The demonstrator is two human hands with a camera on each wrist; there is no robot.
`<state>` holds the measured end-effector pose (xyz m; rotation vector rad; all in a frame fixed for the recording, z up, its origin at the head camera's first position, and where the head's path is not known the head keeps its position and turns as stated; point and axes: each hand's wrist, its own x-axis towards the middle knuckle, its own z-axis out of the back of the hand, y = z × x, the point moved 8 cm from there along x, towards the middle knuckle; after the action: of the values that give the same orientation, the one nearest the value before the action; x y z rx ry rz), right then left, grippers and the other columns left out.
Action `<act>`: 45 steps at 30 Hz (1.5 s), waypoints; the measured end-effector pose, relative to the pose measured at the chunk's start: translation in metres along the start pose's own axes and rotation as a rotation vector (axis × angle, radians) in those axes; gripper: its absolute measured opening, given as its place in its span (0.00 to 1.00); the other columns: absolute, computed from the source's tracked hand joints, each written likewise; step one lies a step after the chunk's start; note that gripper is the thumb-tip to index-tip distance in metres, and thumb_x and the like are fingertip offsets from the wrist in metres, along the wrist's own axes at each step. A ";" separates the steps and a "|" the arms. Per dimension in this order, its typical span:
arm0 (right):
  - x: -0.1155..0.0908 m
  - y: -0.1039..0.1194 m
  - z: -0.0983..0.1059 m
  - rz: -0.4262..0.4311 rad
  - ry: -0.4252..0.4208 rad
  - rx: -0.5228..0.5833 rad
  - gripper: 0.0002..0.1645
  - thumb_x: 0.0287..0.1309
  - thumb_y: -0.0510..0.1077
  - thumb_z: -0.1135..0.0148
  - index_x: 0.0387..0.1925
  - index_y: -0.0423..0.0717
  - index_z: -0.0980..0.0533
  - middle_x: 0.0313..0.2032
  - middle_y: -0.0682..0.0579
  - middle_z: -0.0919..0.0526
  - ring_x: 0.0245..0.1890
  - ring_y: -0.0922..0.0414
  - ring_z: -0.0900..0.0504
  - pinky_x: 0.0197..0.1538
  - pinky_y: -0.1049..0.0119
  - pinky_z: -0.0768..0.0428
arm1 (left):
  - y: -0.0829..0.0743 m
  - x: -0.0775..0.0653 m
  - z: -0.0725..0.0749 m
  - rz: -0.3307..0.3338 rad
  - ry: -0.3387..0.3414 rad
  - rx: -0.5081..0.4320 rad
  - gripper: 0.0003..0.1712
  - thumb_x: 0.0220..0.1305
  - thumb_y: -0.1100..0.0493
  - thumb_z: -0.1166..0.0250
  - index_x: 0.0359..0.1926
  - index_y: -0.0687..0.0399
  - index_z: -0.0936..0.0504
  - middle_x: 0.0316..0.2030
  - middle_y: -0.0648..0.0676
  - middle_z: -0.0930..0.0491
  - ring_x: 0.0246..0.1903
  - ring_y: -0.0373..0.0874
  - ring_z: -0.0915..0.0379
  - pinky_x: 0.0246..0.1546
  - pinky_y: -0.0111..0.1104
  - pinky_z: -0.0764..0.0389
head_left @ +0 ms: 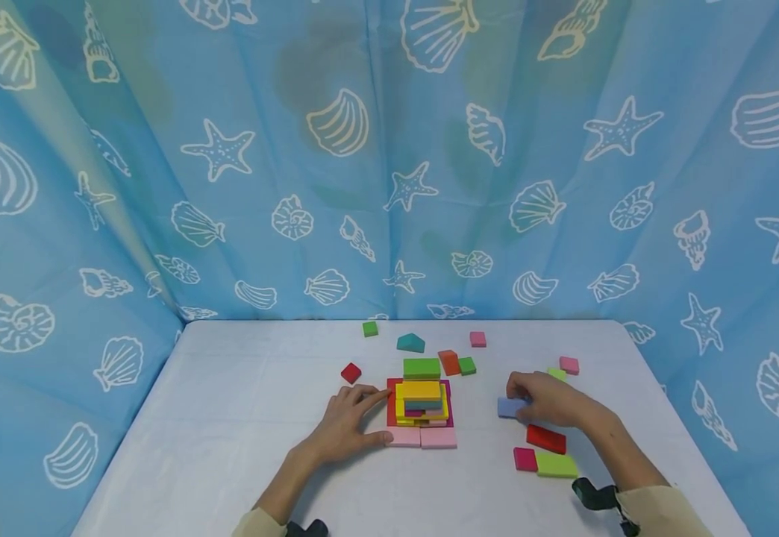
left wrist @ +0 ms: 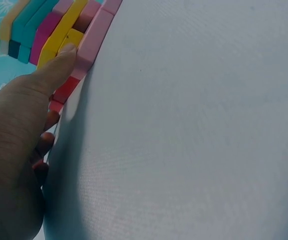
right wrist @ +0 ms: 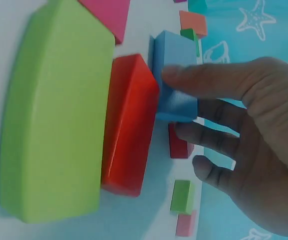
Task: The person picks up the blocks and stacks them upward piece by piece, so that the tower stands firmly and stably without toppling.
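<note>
A layered stack of colored blocks (head_left: pixel 421 399) stands mid-table, with yellow, teal, purple, red and pink pieces. My left hand (head_left: pixel 351 421) rests against its left side, fingers extended; in the left wrist view the thumb touches a pink block (left wrist: pixel 94 40) at the stack's edge. To the right, my right hand (head_left: pixel 554 399) pinches a blue rectangular block (head_left: pixel 510 407) between thumb and fingers. In the right wrist view, the thumb lies on the face of that blue block (right wrist: pixel 176 100). Close beside it lies a red block (right wrist: pixel 128 130), then a larger lime-green block (right wrist: pixel 58 120).
A magenta block (head_left: pixel 525 459) touches the lime one near the right forearm. Behind the stack are a green block (head_left: pixel 421 368), a teal roof-shaped block (head_left: pixel 411 343) and an orange block (head_left: pixel 449 362). A red block (head_left: pixel 351 373) lies left. A patterned curtain (head_left: pixel 389 186) hangs behind the table.
</note>
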<state>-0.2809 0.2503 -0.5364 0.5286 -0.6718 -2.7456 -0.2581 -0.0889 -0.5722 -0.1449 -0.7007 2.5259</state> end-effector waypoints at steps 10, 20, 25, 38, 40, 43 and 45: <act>0.002 0.045 0.024 0.205 -0.040 0.380 0.15 0.62 0.50 0.31 0.50 0.56 0.19 0.49 0.51 0.19 0.42 0.51 0.17 0.47 0.57 0.19 | 0.000 -0.001 0.000 0.001 -0.010 0.006 0.49 0.54 0.26 0.34 0.75 0.30 0.36 0.65 0.49 0.32 0.65 0.49 0.42 0.61 0.50 0.32; 0.011 0.083 0.007 0.175 0.005 0.775 0.26 0.63 0.54 0.32 0.55 0.43 0.24 0.49 0.42 0.20 0.41 0.43 0.17 0.50 0.56 0.18 | -0.002 0.000 -0.001 0.012 0.002 -0.004 0.48 0.55 0.26 0.34 0.75 0.30 0.36 0.66 0.49 0.32 0.66 0.49 0.42 0.62 0.50 0.34; 0.015 0.091 -0.010 0.053 0.015 0.930 0.34 0.61 0.54 0.30 0.58 0.38 0.31 0.48 0.41 0.17 0.40 0.46 0.17 0.48 0.63 0.17 | -0.003 0.000 -0.001 0.005 -0.003 0.004 0.49 0.55 0.25 0.35 0.75 0.30 0.36 0.66 0.48 0.32 0.66 0.49 0.42 0.61 0.49 0.33; 0.018 0.098 -0.021 -0.079 -0.038 0.906 0.42 0.50 0.56 0.22 0.58 0.44 0.35 0.47 0.42 0.18 0.36 0.46 0.15 0.47 0.59 0.15 | 0.000 0.000 -0.001 0.000 -0.014 0.009 0.49 0.55 0.24 0.36 0.75 0.28 0.37 0.66 0.48 0.32 0.66 0.48 0.42 0.59 0.48 0.33; 0.018 0.100 -0.020 -0.088 -0.050 0.867 0.42 0.51 0.57 0.23 0.58 0.44 0.35 0.46 0.43 0.18 0.35 0.45 0.15 0.46 0.58 0.16 | 0.000 0.000 -0.002 0.000 -0.013 0.011 0.49 0.55 0.24 0.36 0.75 0.28 0.37 0.66 0.48 0.33 0.66 0.48 0.42 0.60 0.48 0.33; 0.017 0.102 -0.019 -0.101 -0.065 0.798 0.41 0.51 0.58 0.24 0.58 0.45 0.34 0.42 0.44 0.18 0.33 0.43 0.17 0.41 0.58 0.17 | 0.001 0.000 -0.002 0.001 -0.008 0.010 0.49 0.55 0.24 0.36 0.75 0.28 0.38 0.66 0.48 0.33 0.66 0.48 0.43 0.60 0.47 0.34; 0.016 0.104 -0.019 -0.105 -0.074 0.757 0.41 0.50 0.59 0.24 0.57 0.46 0.34 0.39 0.44 0.19 0.31 0.44 0.19 0.38 0.58 0.19 | 0.001 0.000 -0.002 0.002 -0.006 0.009 0.49 0.55 0.24 0.36 0.75 0.28 0.38 0.66 0.48 0.33 0.66 0.48 0.43 0.60 0.47 0.34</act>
<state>-0.2706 0.1486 -0.5061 0.6143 -1.7592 -2.5322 -0.2578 -0.0885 -0.5742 -0.1354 -0.6918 2.5322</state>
